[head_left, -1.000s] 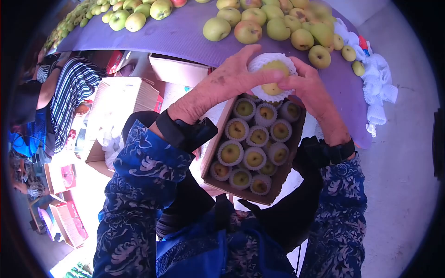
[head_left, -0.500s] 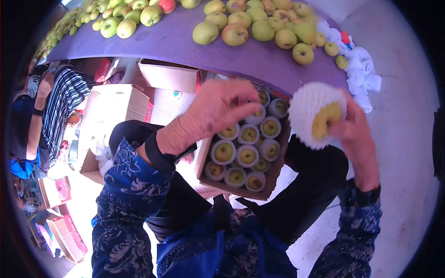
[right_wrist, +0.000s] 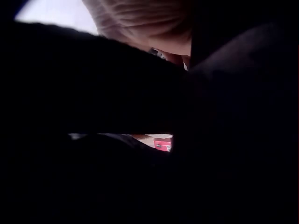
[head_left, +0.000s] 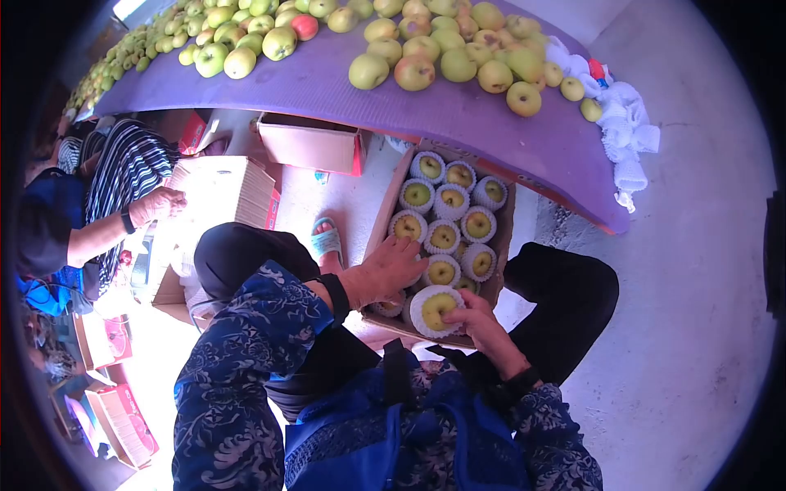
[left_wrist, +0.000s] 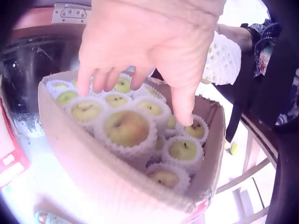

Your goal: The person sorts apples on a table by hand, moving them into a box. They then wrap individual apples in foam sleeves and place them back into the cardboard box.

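Note:
My right hand (head_left: 489, 329) grips an apple in a white foam net (head_left: 438, 311) at the near edge of a cardboard box (head_left: 377, 222). My left hand (head_left: 383, 272) reaches over the box's left side, palm down. The left wrist view shows this hand (left_wrist: 152, 46) with fingers spread and loosely bent just above the packed apples, holding nothing. Rows of netted apples (left_wrist: 126, 128) fill the box, stem ends mostly up. In the right wrist view only part of the right palm (right_wrist: 145, 23) shows; dark cloth hides the rest.
A purple-covered table (head_left: 327, 98) beyond the box bears heaps of loose apples (head_left: 417, 72). White foam nets (head_left: 626, 123) hang at its right end. To the left stand more cardboard boxes (head_left: 221, 192), with another person's arm (head_left: 106, 237) beside them. A sandalled foot (head_left: 326, 241) shows on the floor.
The right hand has carried the netted apple from above the table, out to the right, then down to the box's near edge. The left hand has let go of it and lowered over the box.

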Demonstrator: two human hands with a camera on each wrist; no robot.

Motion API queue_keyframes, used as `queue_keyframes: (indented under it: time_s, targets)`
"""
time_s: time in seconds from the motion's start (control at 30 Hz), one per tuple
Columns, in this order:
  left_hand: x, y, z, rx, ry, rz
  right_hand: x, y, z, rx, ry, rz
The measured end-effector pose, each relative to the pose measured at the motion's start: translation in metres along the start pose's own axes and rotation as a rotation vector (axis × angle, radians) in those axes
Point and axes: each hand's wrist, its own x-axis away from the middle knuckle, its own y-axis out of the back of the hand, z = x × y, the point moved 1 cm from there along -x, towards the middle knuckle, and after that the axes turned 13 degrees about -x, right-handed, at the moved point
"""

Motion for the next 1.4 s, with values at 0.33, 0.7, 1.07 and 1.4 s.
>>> queue_keyframes:
  time_s: [0.33, 0.7, 1.07, 1.4]
  targets:
    - [-0.002, -0.040, -0.010, -0.281, -0.070, -0.126, -0.035, -0.005, -0.024, 0.122, -0.188, -0.067]
    - [-0.009, -0.060, 0.000, -0.264, -0.056, -0.257, -0.066, 0.000, -0.058, -0.001, -0.182, 0.016]
    - [-0.012, -0.055, 0.010, -0.170, -0.069, -0.153, -0.075, -0.008, -0.069, -0.020, -0.201, -0.081]
    - [-0.015, -0.051, 0.009, -0.203, -0.065, -0.118, -0.090, -0.022, -0.084, 0.096, -0.162, -0.083]
